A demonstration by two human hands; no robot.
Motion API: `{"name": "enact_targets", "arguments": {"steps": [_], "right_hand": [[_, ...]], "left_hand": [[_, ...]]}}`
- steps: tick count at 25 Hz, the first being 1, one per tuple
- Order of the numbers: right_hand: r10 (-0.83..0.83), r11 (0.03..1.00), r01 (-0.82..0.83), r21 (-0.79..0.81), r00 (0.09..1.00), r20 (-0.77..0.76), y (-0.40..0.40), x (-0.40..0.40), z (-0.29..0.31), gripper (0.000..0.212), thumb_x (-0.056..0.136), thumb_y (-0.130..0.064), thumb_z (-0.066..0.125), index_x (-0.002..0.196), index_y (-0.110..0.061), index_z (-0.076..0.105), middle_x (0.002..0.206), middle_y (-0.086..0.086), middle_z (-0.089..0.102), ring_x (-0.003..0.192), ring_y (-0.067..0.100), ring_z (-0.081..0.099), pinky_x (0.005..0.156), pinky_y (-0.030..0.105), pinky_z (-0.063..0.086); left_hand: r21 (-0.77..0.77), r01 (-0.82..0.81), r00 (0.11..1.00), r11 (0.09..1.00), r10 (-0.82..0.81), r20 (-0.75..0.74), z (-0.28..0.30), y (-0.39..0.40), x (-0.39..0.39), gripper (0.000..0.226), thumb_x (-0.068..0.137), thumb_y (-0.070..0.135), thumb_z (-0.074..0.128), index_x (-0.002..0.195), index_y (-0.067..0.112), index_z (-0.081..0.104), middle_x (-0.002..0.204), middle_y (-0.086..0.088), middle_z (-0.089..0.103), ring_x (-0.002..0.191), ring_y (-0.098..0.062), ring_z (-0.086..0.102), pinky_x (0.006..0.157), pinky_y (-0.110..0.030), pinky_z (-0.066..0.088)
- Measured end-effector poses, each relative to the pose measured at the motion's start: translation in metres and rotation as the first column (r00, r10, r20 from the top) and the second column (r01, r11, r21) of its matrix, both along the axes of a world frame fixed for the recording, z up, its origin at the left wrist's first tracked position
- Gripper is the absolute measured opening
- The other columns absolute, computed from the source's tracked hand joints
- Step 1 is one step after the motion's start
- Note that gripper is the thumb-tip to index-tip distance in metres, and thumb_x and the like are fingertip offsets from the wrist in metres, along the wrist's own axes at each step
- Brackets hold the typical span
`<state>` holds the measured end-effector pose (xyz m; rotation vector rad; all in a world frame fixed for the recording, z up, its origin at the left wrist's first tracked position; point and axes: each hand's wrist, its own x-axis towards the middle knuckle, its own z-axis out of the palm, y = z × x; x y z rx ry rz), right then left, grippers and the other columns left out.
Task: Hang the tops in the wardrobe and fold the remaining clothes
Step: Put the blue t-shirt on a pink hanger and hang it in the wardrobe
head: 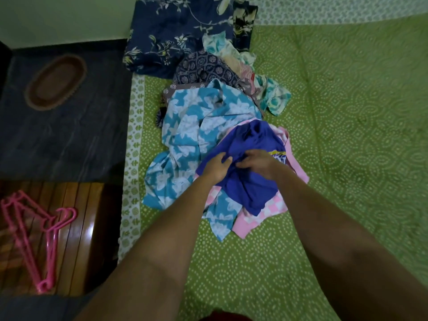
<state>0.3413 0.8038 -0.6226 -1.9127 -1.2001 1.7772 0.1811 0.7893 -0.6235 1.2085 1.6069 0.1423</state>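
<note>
- Purple top [247, 181] lay on the near end of the clothes pile [203, 126] on the green bedspread [347, 112], both hands bunching its middle.
- Left hand [216, 166] and right hand [257, 162] each pinched a fold; grabbed so, it would likely lift twisted.
- Pink check garment [261, 216] beneath could drag along.
- Hangers [34, 232] lay far left on a wooden surface, a long reach.

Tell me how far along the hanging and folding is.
Barely begun. Done: nothing visibly folded or hung; the pink hangers lie bare on the wooden surface. In hand: left hand and right hand grip the blue top. Left: the rumpled clothes pile on the green bedsheet.
</note>
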Motion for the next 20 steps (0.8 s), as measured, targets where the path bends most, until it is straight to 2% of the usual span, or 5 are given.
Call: {"name": "enact_targets", "arguments": {"steps": [5, 7, 10, 14, 20], "right_hand": [[0.256, 0.912, -0.334, -0.24, 0.917, -0.305, -0.013, -0.004, 0.047, 0.025, 0.089, 0.004, 0.058, 0.099, -0.017, 0.065, 0.098, -0.002, 0.066, 0.093, 0.008, 0.059, 0.077, 0.019, 0.048], [0.286, 0.899, -0.345, -0.269, 0.929, -0.236, -0.016, 0.005, 0.066, 0.022, 0.092, -0.002, 0.055, 0.096, -0.02, 0.067, 0.092, -0.005, 0.066, 0.088, 0.007, 0.059, 0.074, 0.02, 0.045], [0.274, 0.957, -0.262, -0.124, 0.958, 0.088, -0.023, 0.01, 0.106, 0.019, 0.088, 0.001, 0.053, 0.095, -0.012, 0.065, 0.076, -0.003, 0.064, 0.071, 0.011, 0.055, 0.06, 0.021, 0.043], [0.367, 0.861, -0.457, 0.223, 0.862, 0.349, -0.03, 0.009, 0.172, 0.091, 0.065, 0.001, 0.068, 0.144, -0.025, 0.031, 0.139, 0.011, 0.032, 0.121, 0.026, 0.043, 0.081, 0.032, 0.049], [0.498, 0.796, -0.547, 0.259, 0.835, 0.234, -0.071, -0.037, 0.301, 0.059, 0.065, -0.014, 0.087, 0.117, -0.016, 0.059, 0.116, 0.002, 0.063, 0.108, 0.022, 0.059, 0.098, 0.036, 0.047]], "left_hand": [[-0.106, -0.133, 0.985, 0.985, 0.143, 0.096, 0.03, 0.003, 0.007, 0.041, 0.095, 0.038, 0.053, 0.124, 0.01, 0.053, 0.131, -0.012, 0.048, 0.12, -0.027, 0.048, 0.102, -0.04, 0.039], [-0.088, -0.13, 0.988, 0.988, 0.137, 0.075, 0.043, -0.004, 0.002, 0.008, 0.097, 0.016, 0.052, 0.095, 0.009, 0.057, 0.105, -0.014, 0.054, 0.099, -0.026, 0.053, 0.081, -0.037, 0.043], [-0.112, -0.09, 0.982, 0.99, 0.107, 0.155, 0.083, -0.011, -0.005, 0.035, 0.099, 0.01, 0.044, 0.133, 0.004, 0.049, 0.129, -0.014, 0.055, 0.11, -0.03, 0.057, 0.087, -0.037, 0.047], [0.031, 0.112, 0.976, 0.993, -0.116, 0.185, 0.182, -0.024, -0.013, 0.038, 0.098, 0.003, 0.041, 0.136, 0.007, 0.047, 0.123, -0.01, 0.058, 0.097, -0.02, 0.054, 0.082, -0.032, 0.045], [0.455, 0.32, 0.946, 0.831, -0.303, -0.111, 0.359, -0.068, -0.031, 0.034, 0.094, 0.012, 0.044, 0.061, 0.016, 0.038, 0.067, -0.007, 0.037, 0.063, -0.016, 0.034, 0.061, -0.03, 0.026]]}}
